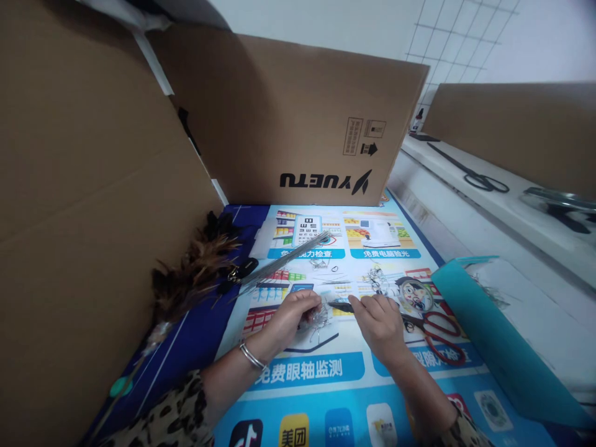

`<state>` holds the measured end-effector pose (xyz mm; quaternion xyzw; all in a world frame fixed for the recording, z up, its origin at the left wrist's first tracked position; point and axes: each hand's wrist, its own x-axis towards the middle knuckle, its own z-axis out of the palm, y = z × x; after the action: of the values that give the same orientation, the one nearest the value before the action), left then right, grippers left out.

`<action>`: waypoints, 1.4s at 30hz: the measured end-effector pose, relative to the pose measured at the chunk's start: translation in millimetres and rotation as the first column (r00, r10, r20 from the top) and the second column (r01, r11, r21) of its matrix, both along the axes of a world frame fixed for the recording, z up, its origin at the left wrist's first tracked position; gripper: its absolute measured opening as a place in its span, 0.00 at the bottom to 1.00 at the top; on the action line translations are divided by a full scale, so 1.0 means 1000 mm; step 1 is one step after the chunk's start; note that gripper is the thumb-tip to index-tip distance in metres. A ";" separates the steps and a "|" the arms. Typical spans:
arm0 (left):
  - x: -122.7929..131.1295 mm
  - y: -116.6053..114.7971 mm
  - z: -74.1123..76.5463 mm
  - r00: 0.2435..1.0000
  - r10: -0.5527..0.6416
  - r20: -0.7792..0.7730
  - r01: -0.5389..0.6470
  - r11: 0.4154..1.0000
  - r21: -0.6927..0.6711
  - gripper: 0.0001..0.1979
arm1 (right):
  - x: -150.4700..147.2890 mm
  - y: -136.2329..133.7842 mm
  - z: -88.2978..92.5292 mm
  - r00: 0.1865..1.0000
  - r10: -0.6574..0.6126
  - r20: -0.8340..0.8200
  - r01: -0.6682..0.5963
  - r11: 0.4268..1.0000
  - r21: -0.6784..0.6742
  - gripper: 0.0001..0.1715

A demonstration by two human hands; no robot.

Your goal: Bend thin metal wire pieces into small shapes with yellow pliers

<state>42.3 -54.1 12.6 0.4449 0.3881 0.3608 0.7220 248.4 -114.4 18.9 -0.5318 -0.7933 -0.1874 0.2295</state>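
Note:
My left hand [298,310] is pinched closed on a bent silvery wire piece [319,320], whose exact shape is too small to make out. In my right hand [379,323], fingers wrap round a pair of dark-nosed pliers [342,307]. The tips of the pliers point left, close to the wire piece; whether they touch it I cannot tell. Just beyond my hands, a bundle of straight thin wires [291,256] lies slantwise on the printed table cover [307,397]. Small bent wire pieces [376,279] are scattered past my right hand.
Red-handled scissors [440,332] lie right of my right hand, beside an open teal box [507,347]. At left are a feather duster [195,267] and a black key fob [244,268]. Cardboard panels [298,118] stand behind and left. Black scissors [484,180] rest on the white ledge.

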 end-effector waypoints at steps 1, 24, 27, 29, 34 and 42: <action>0.000 0.000 0.000 1.000 0.001 -0.002 -0.001 1.000 -0.008 0.10 | 0.000 0.001 -0.001 0.999 -0.016 -0.048 0.016 1.000 -0.006 0.16; 0.001 0.006 -0.015 0.994 0.067 0.088 -0.069 0.997 0.017 0.15 | 0.011 0.007 -0.027 0.807 -0.121 -0.579 -0.086 0.944 -0.317 0.11; 0.001 0.006 -0.014 0.996 0.045 0.079 -0.046 0.999 0.008 0.15 | 0.011 0.006 -0.027 0.812 -0.128 -0.570 -0.098 0.932 -0.348 0.11; 0.000 0.006 -0.014 0.996 0.044 0.079 -0.044 0.999 -0.005 0.15 | 0.011 0.005 -0.026 0.813 -0.129 -0.568 -0.097 0.931 -0.351 0.11; -0.001 0.007 -0.017 0.990 0.035 0.138 -0.026 0.997 -0.066 0.14 | 0.011 0.004 -0.022 0.780 -0.165 -0.603 -0.112 0.912 -0.394 0.10; -0.002 0.009 -0.017 0.977 0.043 0.207 -0.018 0.993 -0.120 0.11 | 0.009 0.003 -0.013 0.727 -0.185 -0.661 -0.178 0.879 -0.442 0.07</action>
<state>40.5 -44.8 -4.7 0.3555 0.3374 0.3931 0.7780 257.6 -111.6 5.6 -0.6037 -0.6712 0.2230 0.3678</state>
